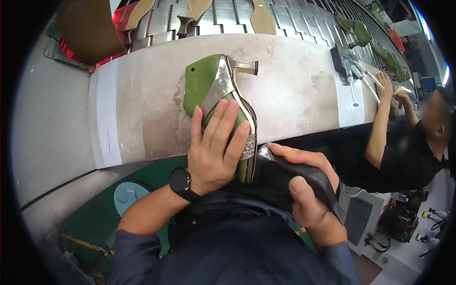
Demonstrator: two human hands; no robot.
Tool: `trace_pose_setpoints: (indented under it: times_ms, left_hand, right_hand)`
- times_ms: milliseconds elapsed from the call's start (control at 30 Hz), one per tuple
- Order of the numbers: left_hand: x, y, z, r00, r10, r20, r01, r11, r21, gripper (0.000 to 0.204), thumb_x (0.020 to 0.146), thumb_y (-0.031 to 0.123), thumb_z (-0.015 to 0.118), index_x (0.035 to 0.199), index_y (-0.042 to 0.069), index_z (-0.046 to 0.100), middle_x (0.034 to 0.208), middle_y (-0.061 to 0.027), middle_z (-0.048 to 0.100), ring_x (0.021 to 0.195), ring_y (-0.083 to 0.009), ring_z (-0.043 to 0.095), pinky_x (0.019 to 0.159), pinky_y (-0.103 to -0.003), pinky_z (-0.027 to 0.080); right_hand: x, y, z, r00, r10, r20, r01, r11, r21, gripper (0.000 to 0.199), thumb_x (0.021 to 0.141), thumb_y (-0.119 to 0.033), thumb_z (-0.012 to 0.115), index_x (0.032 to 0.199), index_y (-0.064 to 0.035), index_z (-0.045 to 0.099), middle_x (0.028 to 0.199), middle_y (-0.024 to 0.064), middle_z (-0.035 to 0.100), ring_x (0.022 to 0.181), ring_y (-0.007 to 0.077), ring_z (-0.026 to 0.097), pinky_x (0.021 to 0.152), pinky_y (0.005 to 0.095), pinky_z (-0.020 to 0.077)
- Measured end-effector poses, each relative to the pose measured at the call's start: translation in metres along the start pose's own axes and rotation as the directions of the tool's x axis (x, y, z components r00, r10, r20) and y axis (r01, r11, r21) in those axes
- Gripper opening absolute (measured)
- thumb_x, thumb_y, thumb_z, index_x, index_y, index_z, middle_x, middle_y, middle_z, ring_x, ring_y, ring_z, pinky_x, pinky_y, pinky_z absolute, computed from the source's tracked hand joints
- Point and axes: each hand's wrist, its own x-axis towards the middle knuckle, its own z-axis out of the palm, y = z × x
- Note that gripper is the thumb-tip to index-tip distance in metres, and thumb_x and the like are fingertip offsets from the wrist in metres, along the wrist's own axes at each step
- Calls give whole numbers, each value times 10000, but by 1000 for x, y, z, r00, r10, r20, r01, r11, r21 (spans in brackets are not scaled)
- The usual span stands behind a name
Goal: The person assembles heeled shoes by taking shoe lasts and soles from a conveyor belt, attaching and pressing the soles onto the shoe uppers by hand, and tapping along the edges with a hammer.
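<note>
A high-heeled shoe lies on its side over the near edge of the pale worktable, its heel pointing right. It has metallic silver straps and a glittery band towards the toe, and a green shoe last fills it. My left hand is laid across the shoe's side and holds it, fingers lengthwise, thumb hidden. My right hand, just right of the toe, is closed around a dark, glossy, bunched piece whose kind I cannot make out. Its shiny tip is close to the sole edge.
Behind the worktable runs a slatted metal conveyor carrying tan soles with heels and green lasts. A black holder with white-handled tools stands at the right. Another person works beyond it. A round pale-blue stool top is below left.
</note>
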Motion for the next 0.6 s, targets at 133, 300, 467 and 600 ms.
trace_pose_setpoints:
  times_ms: [133, 300, 467, 600]
  left_hand:
    - [-1, 3, 2, 1000, -13, -5, 13, 999, -33, 437, 1035, 154, 599, 1454, 91, 494, 1488, -260, 573, 1380, -411, 580, 1157, -685, 357]
    - [-9, 3, 6, 1000, -23, -6, 23, 1000, -1, 420, 1053, 220, 600, 1452, 141, 499, 1465, -218, 600, 1357, -379, 606, 1159, -690, 359]
    - [-13, 6, 15, 998, -42, -52, 41, 999, -8, 470, 1062, 271, 583, 1504, 168, 462, 1495, -173, 578, 1404, -352, 569, 1192, -706, 314]
    - [-15, 6, 16, 998, -44, -33, 43, 999, -25, 510, 1069, 313, 560, 1545, 180, 433, 1520, -139, 558, 1442, -332, 533, 1212, -715, 267]
  right_hand:
    - [22, -8, -3, 997, 57, 55, -54, 997, -60, 267, 995, -53, 673, 1233, 49, 610, 1291, 241, 707, 1226, 280, 682, 1076, 377, 516]
    - [60, -18, -13, 952, 293, 88, -300, 949, 91, 228, 981, -20, 633, 1183, 87, 621, 1225, 275, 729, 1148, 259, 710, 1047, 378, 540]
    - [110, -9, -29, 877, 459, 142, -475, 874, 105, 252, 944, -86, 648, 1129, 84, 659, 1158, 270, 750, 1089, 277, 729, 1021, 391, 555]
    - [142, -1, -32, 838, 488, 245, -516, 854, 66, 235, 931, -76, 650, 1100, 84, 682, 1105, 247, 769, 1060, 261, 736, 999, 369, 561]
